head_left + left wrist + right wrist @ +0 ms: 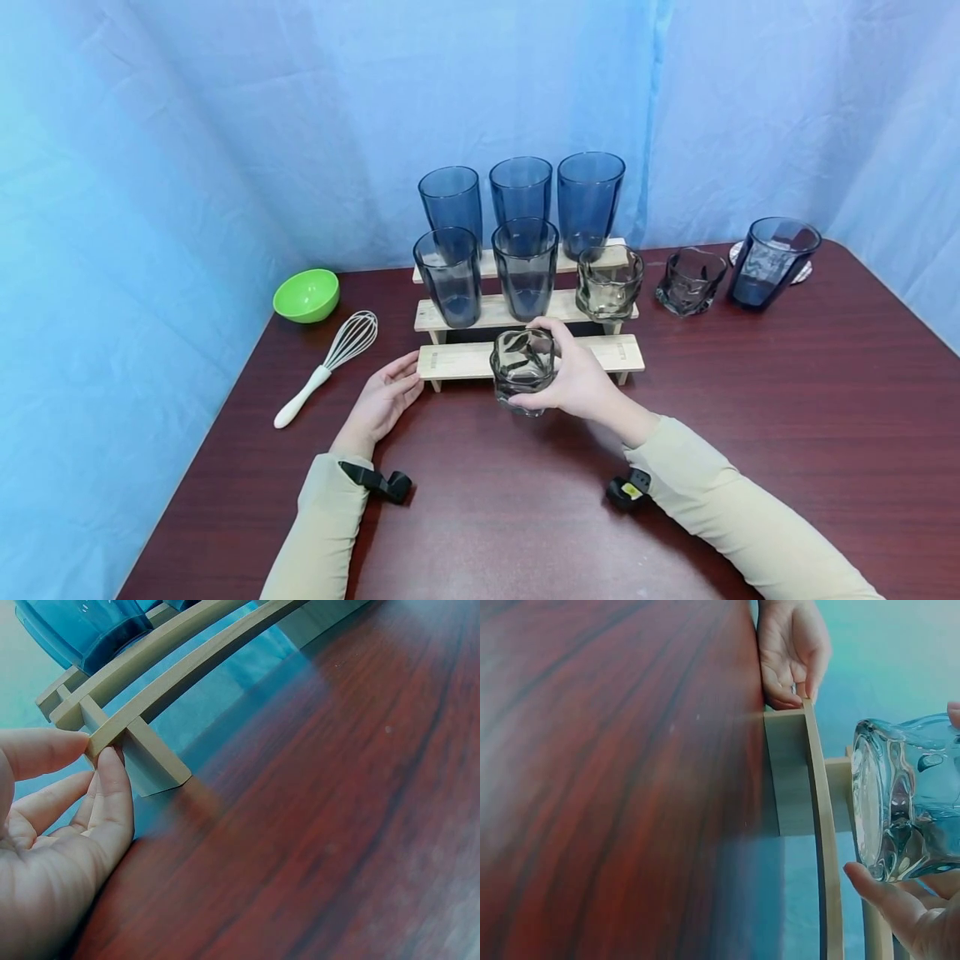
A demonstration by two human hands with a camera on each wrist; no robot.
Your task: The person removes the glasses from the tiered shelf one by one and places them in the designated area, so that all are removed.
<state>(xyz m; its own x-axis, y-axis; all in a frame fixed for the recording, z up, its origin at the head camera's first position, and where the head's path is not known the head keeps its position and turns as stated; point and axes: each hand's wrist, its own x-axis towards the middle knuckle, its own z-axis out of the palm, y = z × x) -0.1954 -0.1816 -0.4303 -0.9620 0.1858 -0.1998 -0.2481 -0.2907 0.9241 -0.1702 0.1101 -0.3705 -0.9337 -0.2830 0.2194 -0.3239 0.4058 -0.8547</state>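
The table (750,433) at the bottom of the frame is dark reddish wood grain with a smooth, faintly glossy finish. The stepped rack (457,360) at centre is pale, matt bare wood. The short tumbler (523,367) looks like clear smoky glass, wavy and shiny; the tall cups (450,275) above are glossy blue-grey glass. At left, the bowl (306,295) is shiny green plastic, and the whisk (330,362) has metal wires. Behind hangs creased blue cloth (225,125).
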